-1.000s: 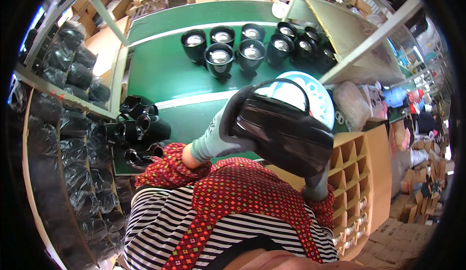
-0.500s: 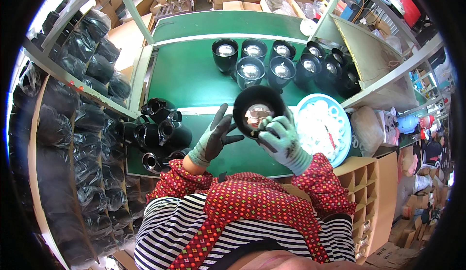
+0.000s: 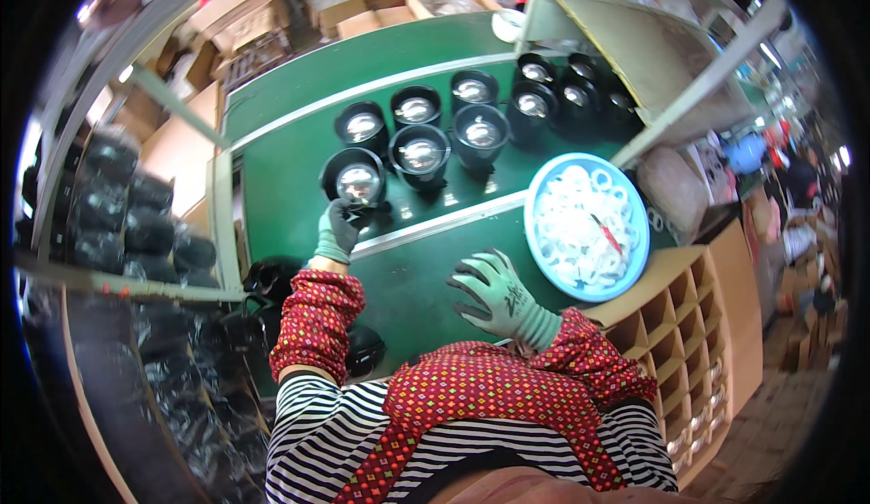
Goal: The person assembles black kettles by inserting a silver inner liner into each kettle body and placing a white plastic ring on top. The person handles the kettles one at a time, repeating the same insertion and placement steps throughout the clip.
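Observation:
A black, cup-shaped pot body [image 3: 354, 179] with a shiny silvery inside stands at the near left of the group on the green table. My left hand [image 3: 339, 230], in a green and dark grey glove, grips its near side with the fingers at the rim. Over the nearer strip of table is my right hand [image 3: 494, 294], gloved alike, with its fingers spread and nothing in them. Several similar black pot bodies [image 3: 420, 156] stand in rows behind and to the right. A light-blue basin [image 3: 535, 243] of white rings [image 3: 580, 223] sits beyond my right hand.
A red-handled tool [image 3: 607, 235] lies on the rings. Dark handled pots [image 3: 272, 279] lie beside my left forearm. A divided cardboard box [image 3: 666, 345] stands at right. Plastic-wrapped black items [image 3: 149, 232] are stacked at left. A pale metal post [image 3: 702, 78] rises at right.
The pot body that my right hand held up now stands on the table at left, with my left hand on it. My right hand has let go and drawn back. The view has turned.

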### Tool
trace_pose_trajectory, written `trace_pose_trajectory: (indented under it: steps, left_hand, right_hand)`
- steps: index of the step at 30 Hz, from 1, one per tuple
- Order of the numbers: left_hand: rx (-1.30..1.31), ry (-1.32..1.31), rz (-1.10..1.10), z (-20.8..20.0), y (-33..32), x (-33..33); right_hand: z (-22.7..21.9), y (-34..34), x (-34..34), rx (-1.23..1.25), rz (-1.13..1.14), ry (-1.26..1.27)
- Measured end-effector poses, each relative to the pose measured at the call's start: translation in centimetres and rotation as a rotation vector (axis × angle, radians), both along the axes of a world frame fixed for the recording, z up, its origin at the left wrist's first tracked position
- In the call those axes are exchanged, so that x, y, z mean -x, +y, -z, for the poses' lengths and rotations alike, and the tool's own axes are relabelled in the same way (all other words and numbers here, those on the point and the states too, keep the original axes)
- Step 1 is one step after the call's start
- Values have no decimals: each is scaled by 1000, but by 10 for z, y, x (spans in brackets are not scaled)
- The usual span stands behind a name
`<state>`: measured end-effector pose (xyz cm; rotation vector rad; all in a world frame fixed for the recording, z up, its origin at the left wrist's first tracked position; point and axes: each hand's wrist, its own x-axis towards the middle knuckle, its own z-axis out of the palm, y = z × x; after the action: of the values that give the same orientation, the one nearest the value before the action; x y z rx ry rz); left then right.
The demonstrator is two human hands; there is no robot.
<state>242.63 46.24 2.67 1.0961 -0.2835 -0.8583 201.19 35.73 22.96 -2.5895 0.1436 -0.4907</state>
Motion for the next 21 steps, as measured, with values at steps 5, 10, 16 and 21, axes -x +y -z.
trace_pose_trajectory:
  steps: [5, 10, 16, 21]
  left_hand:
    - [-155, 224, 52, 1, -69, -22]
    - [-237, 119, -42, 20, -27, -36]
    - [-258, 56, -21, -3, -58, -35]
    - [-590, -1541, 117, -41, -64, 22]
  right_hand:
    - [25, 6, 93, -149, 341, -9]
    - [9, 34, 211, -166, 692, -52]
    - [-9, 56, 331, -100, 1243, 171]
    - [-27, 54, 400, 63, 923, 475]
